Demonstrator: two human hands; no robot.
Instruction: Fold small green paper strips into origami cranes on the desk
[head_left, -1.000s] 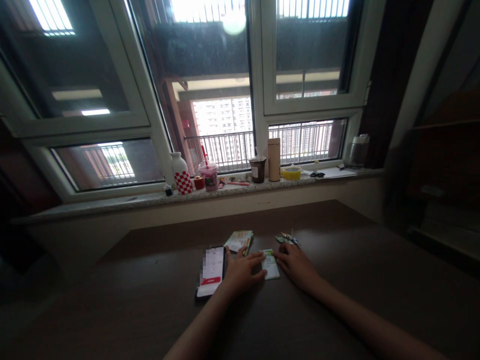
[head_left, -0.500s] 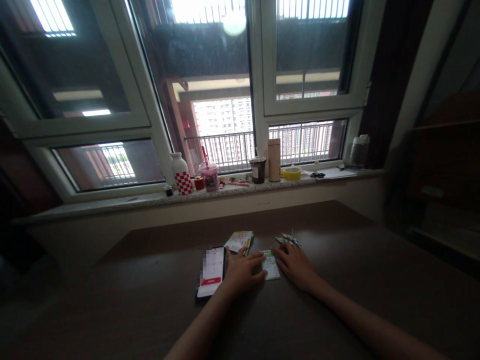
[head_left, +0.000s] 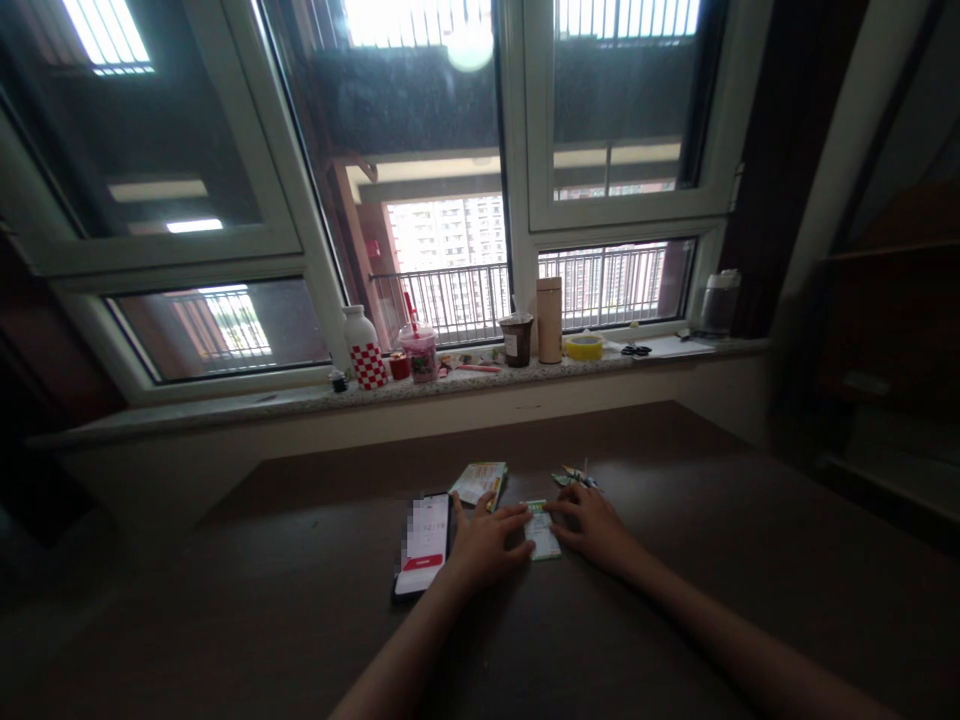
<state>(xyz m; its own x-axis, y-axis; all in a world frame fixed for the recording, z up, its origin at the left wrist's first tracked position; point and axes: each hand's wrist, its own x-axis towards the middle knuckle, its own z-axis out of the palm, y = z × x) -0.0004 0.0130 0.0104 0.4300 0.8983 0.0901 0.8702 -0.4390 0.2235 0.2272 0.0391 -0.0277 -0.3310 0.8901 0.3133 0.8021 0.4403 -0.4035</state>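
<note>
A small pale packet with green print [head_left: 543, 538] lies flat on the dark table between my hands. Spread across its left side, my left hand [head_left: 486, 545] touches it with the fingertips, while its other fingers reach toward a larger printed packet [head_left: 477, 484] behind. From the right, my right hand [head_left: 592, 530] rests on the table with fingers extended, one fingertip on the packet's upper right edge. Just beyond that hand lie crumpled colourful scraps [head_left: 576, 475], partly hidden by its knuckles. A phone with a lit screen [head_left: 424, 545] lies left of my left hand.
Along the windowsill [head_left: 300, 402] stand a checkered bottle [head_left: 367, 355], a pink cup with a straw [head_left: 420, 355], a dark drink cup [head_left: 517, 342], a tan flask [head_left: 549, 322], yellow tape [head_left: 584, 348], black scissors [head_left: 636, 351] and a jug [head_left: 718, 305]. The brown table [head_left: 315, 580] extends around my arms.
My right hand's fingers have shifted slightly along the small packet's right edge. My left hand, the phone and the larger packet stay in place.
</note>
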